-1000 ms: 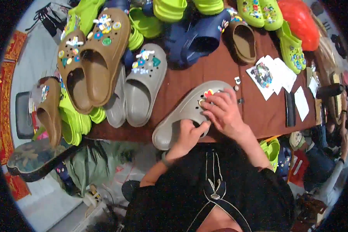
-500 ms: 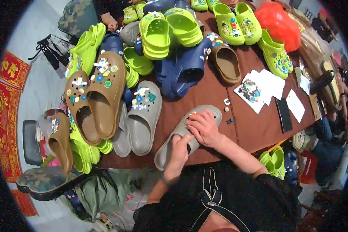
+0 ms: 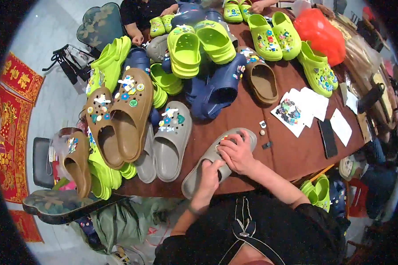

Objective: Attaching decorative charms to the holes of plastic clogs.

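Note:
A grey clog (image 3: 193,180) lies aslant at the table's front edge, its toe pointing far right. My left hand (image 3: 209,176) is closed on its near side at the foot opening, fingers partly hidden inside. Bent over the holed upper, the fingers of my right hand (image 3: 238,153) press on the clog near the toe. A small coloured charm shows beside those fingertips, mostly covered. Just right of the toe lie small loose charms (image 3: 262,125) and a dark little piece (image 3: 267,145). Another grey clog (image 3: 172,141) with charms on its upper stands to the left.
Brown clogs (image 3: 130,117), lime-green clogs (image 3: 184,51) and navy clogs (image 3: 219,90) crowd the left and back. White sheets (image 3: 316,102) and a black phone (image 3: 327,138) lie right, below a red plastic bag (image 3: 320,35). Another person's hand (image 3: 138,37) is across the table.
The whole view has shifted, so things sit slightly lower and farther right. My right fingers have bent more on the clog's upper. My left hand keeps its hold.

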The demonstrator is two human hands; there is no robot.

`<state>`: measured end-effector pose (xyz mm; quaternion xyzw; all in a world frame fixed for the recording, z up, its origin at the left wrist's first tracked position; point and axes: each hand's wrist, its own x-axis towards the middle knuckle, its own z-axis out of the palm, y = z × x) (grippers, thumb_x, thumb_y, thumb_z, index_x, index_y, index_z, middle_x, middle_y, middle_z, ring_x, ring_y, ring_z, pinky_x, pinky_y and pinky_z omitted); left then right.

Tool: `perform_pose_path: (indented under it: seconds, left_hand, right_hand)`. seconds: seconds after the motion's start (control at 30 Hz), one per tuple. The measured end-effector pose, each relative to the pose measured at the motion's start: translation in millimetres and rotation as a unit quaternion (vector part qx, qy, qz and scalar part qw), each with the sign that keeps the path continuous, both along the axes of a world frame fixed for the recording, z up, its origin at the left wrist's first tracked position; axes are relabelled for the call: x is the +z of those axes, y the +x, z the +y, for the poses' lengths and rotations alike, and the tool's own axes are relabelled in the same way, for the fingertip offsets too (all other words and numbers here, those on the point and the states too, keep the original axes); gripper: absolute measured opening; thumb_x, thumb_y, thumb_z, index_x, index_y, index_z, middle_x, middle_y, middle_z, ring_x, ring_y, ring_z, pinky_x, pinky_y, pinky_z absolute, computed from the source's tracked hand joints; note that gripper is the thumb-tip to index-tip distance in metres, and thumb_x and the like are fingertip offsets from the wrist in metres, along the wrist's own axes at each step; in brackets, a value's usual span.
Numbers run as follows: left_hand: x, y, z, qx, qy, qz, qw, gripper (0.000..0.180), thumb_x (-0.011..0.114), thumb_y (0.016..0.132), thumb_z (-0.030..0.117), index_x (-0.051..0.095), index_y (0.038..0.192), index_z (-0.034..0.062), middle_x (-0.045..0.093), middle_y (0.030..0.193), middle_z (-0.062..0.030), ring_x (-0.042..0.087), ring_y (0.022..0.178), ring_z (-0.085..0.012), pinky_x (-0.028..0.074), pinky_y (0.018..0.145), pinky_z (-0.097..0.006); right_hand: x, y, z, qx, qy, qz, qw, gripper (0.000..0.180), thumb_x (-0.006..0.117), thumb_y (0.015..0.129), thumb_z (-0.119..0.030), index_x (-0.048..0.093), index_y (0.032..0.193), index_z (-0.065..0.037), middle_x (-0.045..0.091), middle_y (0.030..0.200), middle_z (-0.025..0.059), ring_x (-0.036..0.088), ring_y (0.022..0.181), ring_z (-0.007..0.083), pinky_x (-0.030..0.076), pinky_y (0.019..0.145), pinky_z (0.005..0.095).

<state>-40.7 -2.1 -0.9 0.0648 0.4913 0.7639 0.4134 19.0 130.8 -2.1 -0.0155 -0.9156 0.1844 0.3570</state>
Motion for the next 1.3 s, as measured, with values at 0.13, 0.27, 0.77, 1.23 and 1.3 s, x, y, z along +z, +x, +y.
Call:
perform_pose_path:
  seconds: [0.13, 0.27, 0.77, 1.23, 1.3]
  left_hand:
    - [0.6, 2.1, -3.0, 0.004, -0.012, -0.002, 1.0, 0.043, 0.052, 0.077, 0.0, 0.051, 0.119, -0.005, 0.057, 0.114, -0.009, 0.056, 0.104, -0.0181, 0.045, 0.09, -0.031]
    - [-4.8, 3.0, -7.5, -0.006, -0.003, 0.024, 1.0, 0.043, 0.052, 0.076, 0.0, 0.051, 0.119, -0.0048, 0.057, 0.113, -0.0086, 0.056, 0.103, -0.0177, 0.045, 0.089, -0.03]
    - [3.0, -1.1, 5.4, 0.058, -0.096, 0.027, 0.993, 0.041, 0.061, 0.069, 0.01, 0.058, 0.105, -0.0077, 0.062, 0.103, -0.0157, 0.062, 0.091, -0.0248, 0.049, 0.084, -0.037]
    - [14.9, 1.3, 4.1, 0.021, -0.077, 0.006, 0.997, 0.05, 0.055, 0.071, 0.002, 0.05, 0.118, -0.0123, 0.061, 0.109, -0.0172, 0.063, 0.096, -0.026, 0.05, 0.087, -0.035]
    - [9.9, -1.4, 3.4, -0.014, -0.013, 0.0, 1.0, 0.05, 0.053, 0.072, 0.001, 0.049, 0.12, -0.012, 0.06, 0.112, -0.0173, 0.063, 0.098, -0.0252, 0.05, 0.087, -0.035]
  right_hand:
    - [1.1, 2.2, -3.0, 0.0, 0.002, -0.003, 1.0, 0.011, 0.062, 0.081, -0.018, 0.066, 0.087, -0.011, 0.062, 0.098, 0.0006, 0.053, 0.1, 0.0216, 0.026, 0.099, 0.0557]
    - [-3.2, 4.8, -7.8, -0.008, -0.002, 0.004, 1.0, 0.011, 0.063, 0.08, -0.018, 0.066, 0.087, -0.011, 0.062, 0.097, 0.0007, 0.053, 0.099, 0.0213, 0.026, 0.099, 0.0559]
    - [-6.9, 56.6, 17.2, -0.111, -0.065, 0.073, 0.989, 0.018, 0.07, 0.075, -0.011, 0.06, 0.091, -0.009, 0.056, 0.092, 0.0047, 0.055, 0.087, 0.0227, 0.037, 0.086, 0.0421]
    - [-53.5, 70.0, 87.7, -0.219, -0.081, -0.057, 0.971, 0.02, 0.069, 0.077, -0.012, 0.065, 0.097, -0.011, 0.06, 0.088, 0.0053, 0.057, 0.084, 0.0253, 0.041, 0.076, 0.038]
    - [-49.8, 70.1, 87.0, -0.207, -0.084, -0.035, 0.974, 0.02, 0.069, 0.077, -0.011, 0.065, 0.096, -0.011, 0.06, 0.09, 0.0053, 0.057, 0.086, 0.0255, 0.041, 0.077, 0.0378]
